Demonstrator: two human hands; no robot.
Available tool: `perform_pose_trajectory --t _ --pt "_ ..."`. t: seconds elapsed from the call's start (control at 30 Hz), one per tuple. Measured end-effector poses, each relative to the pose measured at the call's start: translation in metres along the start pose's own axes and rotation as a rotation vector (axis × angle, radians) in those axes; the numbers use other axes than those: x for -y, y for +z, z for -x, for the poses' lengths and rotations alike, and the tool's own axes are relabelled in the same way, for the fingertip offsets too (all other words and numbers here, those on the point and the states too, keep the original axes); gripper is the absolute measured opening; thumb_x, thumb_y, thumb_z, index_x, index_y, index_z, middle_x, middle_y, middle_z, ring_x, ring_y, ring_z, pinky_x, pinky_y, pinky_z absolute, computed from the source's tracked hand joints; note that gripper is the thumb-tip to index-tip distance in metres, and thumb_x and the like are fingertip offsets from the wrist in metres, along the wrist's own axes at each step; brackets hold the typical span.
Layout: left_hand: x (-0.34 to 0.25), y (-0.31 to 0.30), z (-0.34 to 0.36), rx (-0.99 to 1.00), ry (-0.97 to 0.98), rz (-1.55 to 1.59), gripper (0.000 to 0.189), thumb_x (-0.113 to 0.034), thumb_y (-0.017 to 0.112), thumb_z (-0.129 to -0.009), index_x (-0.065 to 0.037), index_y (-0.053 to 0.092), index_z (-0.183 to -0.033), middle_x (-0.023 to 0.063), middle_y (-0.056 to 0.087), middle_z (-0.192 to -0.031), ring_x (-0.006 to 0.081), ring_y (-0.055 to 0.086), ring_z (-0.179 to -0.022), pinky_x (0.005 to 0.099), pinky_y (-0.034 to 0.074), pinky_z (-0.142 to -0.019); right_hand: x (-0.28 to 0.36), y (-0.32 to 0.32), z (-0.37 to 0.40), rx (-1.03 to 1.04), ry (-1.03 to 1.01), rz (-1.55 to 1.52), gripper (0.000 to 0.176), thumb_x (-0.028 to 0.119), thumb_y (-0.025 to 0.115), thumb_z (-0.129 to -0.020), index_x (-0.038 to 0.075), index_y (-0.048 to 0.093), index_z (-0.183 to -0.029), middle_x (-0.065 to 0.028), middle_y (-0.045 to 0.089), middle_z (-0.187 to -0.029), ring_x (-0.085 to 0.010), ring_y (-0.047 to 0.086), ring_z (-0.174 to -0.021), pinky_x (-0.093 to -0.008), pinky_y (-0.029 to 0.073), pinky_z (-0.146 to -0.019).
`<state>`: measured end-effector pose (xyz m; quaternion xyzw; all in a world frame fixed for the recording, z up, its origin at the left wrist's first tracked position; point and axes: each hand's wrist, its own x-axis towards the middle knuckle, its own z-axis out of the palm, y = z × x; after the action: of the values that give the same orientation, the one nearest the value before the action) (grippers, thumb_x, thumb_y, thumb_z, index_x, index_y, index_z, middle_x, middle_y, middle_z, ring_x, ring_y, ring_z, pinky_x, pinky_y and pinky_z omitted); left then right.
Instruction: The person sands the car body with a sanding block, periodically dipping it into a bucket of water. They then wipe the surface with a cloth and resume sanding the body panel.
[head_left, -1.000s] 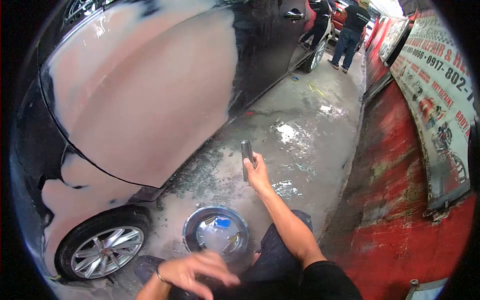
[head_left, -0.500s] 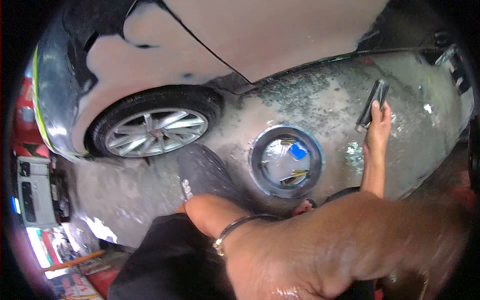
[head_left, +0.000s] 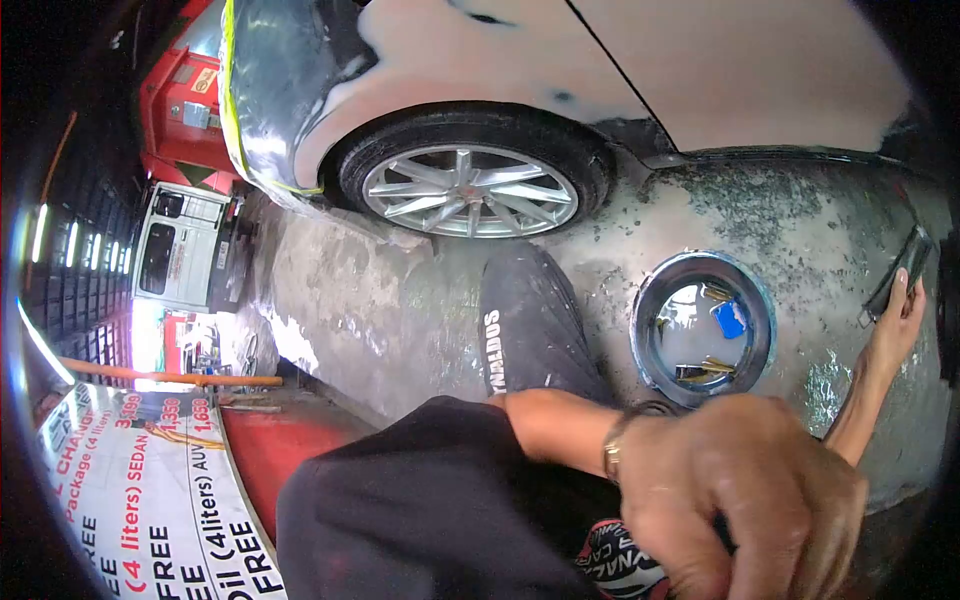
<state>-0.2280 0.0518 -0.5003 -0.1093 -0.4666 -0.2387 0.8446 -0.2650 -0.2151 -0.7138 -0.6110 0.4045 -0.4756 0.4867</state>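
Note:
My right hand [head_left: 905,305], at the far right, grips a long dark block [head_left: 885,290] near the wet floor. Close to the camera, my left hand [head_left: 745,500] has its fingers bent down; anything under them is hidden. It wears a band with a gold-coloured clasp. Between my hands and the car stands a round dark basin [head_left: 640,335] of cloudy water, holding a blue piece [head_left: 729,319] and several yellowish strips. Above it is the car body [head_left: 750,80], with dull pinkish-grey patches and a silver-spoked wheel [head_left: 470,190].
A grey trouser leg [head_left: 535,320] with white lettering lies left of the basin. A white van [head_left: 180,245] and red structure [head_left: 190,110] are farther left. An orange pole [head_left: 170,376] crosses above a printed sign [head_left: 140,490] at lower left.
The view has swung left, so car, wheel and basin sit farther right and more van and sign show. My left hand's bent fingers have come into view; my right hand keeps the block.

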Motion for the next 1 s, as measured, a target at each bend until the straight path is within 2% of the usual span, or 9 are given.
perform_pose_trajectory --t 0.1,0.13,0.23,0.37,0.57,0.63,0.87,0.93,1.0 --pt "-0.03 -0.007 -0.007 0.053 0.027 -0.35 0.029 -0.025 0.068 -0.107 0.0 0.076 -0.093 0.0175 0.073 -0.096 0.0314 0.073 -0.082 0.0509 0.057 -0.075 -0.002 -0.005 -0.007 -0.017 -0.011 0.034 0.067 0.039 0.071 -0.11 -0.004 0.052 -0.158 -0.0137 0.069 -0.138 -0.0198 0.064 -0.124 -0.0325 0.048 -0.108" --pt "-0.027 -0.007 -0.001 0.067 0.138 -0.438 0.024 -0.02 0.069 -0.106 0.0 0.08 -0.098 0.0197 0.074 -0.097 0.0339 0.074 -0.085 0.0525 0.061 -0.084 0.0 0.0 -0.005 -0.026 -0.036 0.073 0.067 0.039 0.072 -0.11 -0.004 0.052 -0.158 -0.0135 0.069 -0.137 -0.0196 0.064 -0.122 -0.0325 0.048 -0.107" --pt "-0.073 0.014 -0.024 0.096 -0.129 -0.934 0.026 -0.023 0.065 -0.106 -0.004 0.073 -0.091 0.0136 0.071 -0.097 0.0308 0.072 -0.082 0.0508 0.05 -0.075 0.004 0.006 -0.005 0.004 -0.072 0.057 0.068 0.041 0.072 -0.11 -0.004 0.053 -0.157 -0.0082 0.068 -0.118 -0.0139 0.062 -0.103 -0.0298 0.051 -0.09" --pt "-0.097 -0.042 -0.017 0.491 -0.694 -0.76 0.024 -0.025 0.061 -0.104 -0.008 0.078 -0.104 0.0079 0.074 -0.11 0.0291 0.071 -0.106 0.0497 0.047 -0.097 0.017 0.012 0.0 0.016 0.022 0.272 0.063 0.033 0.072 -0.11 -0.007 0.053 -0.155 -0.0113 0.071 -0.126 -0.0166 0.063 -0.112 -0.0332 0.051 -0.098" --pt "-0.152 -0.134 -0.057 0.189 -1.186 -1.089 0.04 -0.034 0.067 -0.102 0.002 0.078 -0.116 0.0202 0.079 -0.114 0.0359 0.076 -0.108 0.0514 0.056 -0.101 0.032 0.017 0.006 -0.005 0.057 -0.079 0.063 0.034 0.075 -0.108 -0.004 0.052 -0.153 -0.0035 0.069 -0.102 -0.0083 0.057 -0.082 -0.0248 0.045 -0.069" --pt "-0.156 -0.134 -0.063 0.191 -1.24 -1.13 0.039 -0.033 0.066 -0.103 0.002 0.078 -0.116 0.0199 0.079 -0.114 0.0354 0.075 -0.108 0.0508 0.056 -0.101 0.03 0.01 0.003 -0.058 0.076 0.114 0.076 0.034 0.079 -0.105 -0.004 0.044 -0.161 -0.0083 0.071 -0.117 -0.0131 0.063 -0.097 -0.0288 0.051 -0.082" --pt "-0.149 -0.108 -0.063 0.298 -1.247 -1.087 0.038 -0.032 0.064 -0.104 0.001 0.078 -0.115 0.0188 0.079 -0.113 0.0339 0.075 -0.108 0.0491 0.056 -0.1 0.036 0.025 0.003 -0.09 -0.086 -0.07 0.031 0.017 0.067 -0.111 0.0 0.063 -0.137 -0.0022 0.068 -0.106 -0.0107 0.062 -0.091 -0.0276 0.053 -0.081" --pt "-0.146 -0.092 -0.057 0.289 -1.238 -1.053 0.037 -0.031 0.064 -0.104 0.001 0.078 -0.114 0.0185 0.079 -0.113 0.0334 0.074 -0.108 0.0486 0.056 -0.099 0.046 0.024 0.007 -0.057 -0.102 -0.01 0.05 0.028 0.073 -0.108 -0.004 0.058 -0.144 -0.0039 0.068 -0.107 -0.0101 0.062 -0.094 -0.0273 0.052 -0.082" --pt "-0.138 -0.073 -0.04 0.277 -1.206 -0.983 0.037 -0.031 0.063 -0.105 0.001 0.078 -0.114 0.0182 0.079 -0.113 0.033 0.074 -0.108 0.048 0.057 -0.099 0.042 0.027 0.008 -0.078 -0.11 0.027 0.05 0.028 0.071 -0.107 -0.004 0.059 -0.144 -0.0162 0.069 -0.127 -0.0246 0.064 -0.12 -0.0378 0.049 -0.105"
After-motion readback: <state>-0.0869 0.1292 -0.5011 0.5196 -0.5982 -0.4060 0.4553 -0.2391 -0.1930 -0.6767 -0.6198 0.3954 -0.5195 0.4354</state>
